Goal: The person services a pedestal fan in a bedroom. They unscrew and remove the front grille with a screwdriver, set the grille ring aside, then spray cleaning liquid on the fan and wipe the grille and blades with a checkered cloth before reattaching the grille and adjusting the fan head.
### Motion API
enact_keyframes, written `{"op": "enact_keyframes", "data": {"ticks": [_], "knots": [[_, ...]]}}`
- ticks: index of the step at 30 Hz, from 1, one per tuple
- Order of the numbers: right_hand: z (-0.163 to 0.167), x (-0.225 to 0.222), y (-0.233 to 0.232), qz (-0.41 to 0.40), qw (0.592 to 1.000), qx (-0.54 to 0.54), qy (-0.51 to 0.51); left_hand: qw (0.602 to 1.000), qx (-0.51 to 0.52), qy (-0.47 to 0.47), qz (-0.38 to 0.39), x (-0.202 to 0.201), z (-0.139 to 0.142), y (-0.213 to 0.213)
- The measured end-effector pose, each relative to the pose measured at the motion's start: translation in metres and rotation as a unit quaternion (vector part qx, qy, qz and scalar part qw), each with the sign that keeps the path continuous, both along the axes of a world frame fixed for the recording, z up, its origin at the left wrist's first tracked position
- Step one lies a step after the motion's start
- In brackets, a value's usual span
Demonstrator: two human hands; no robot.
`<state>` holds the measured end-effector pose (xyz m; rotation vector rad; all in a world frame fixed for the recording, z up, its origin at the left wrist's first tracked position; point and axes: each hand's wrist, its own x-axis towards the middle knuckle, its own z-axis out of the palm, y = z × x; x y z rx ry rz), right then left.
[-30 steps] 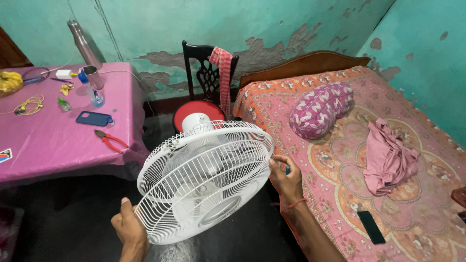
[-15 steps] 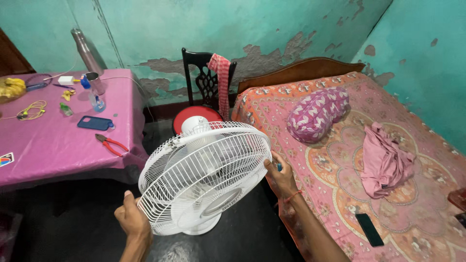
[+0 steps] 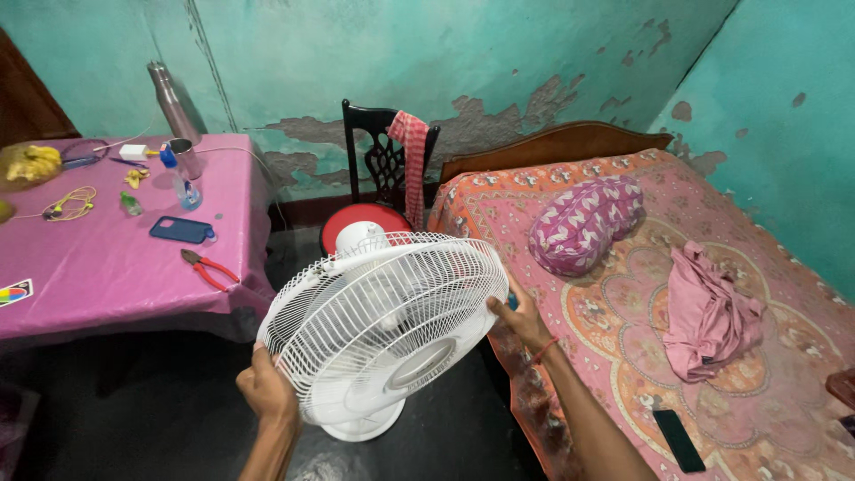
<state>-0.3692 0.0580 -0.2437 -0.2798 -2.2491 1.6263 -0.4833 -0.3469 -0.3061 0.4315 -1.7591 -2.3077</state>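
Head view: left hand [image 3: 265, 388] and right hand [image 3: 519, 313] each clasp the white fan's grille [image 3: 383, 321] rim; grille on, fan tilted, base on floor.

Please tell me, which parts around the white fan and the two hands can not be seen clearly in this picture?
Head view only:
- Fan blades: blurred behind the grille wires.
- Fan base: mostly hidden by the grille.
- Left hand fingers: tucked behind the grille rim.
- Right hand fingertips: hidden behind the rim; a small blue thing there is too small to tell.
- Both forearms: cut off by the bottom edge.
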Motion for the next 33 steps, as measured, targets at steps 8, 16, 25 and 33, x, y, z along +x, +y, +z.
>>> {"op": "enact_keyframes", "data": {"ticks": [8,16,25,33], "knots": [[-0.017,0.030,-0.043,-0.062,0.997,0.040,0.005,0.999,0.026,-0.019,-0.035,0.015,0.002,-0.038],[-0.009,0.019,-0.049,-0.056,0.997,0.019,0.046,0.997,0.047,0.045,-0.051,-0.004,-0.013,-0.035],[-0.025,0.019,-0.027,-0.108,0.994,0.022,-0.005,0.997,0.032,0.066,-0.034,-0.013,-0.023,-0.010],[-0.055,-0.001,0.014,-0.030,0.991,0.088,0.097,0.997,0.050,0.062,0.003,-0.004,-0.020,-0.005]]}}
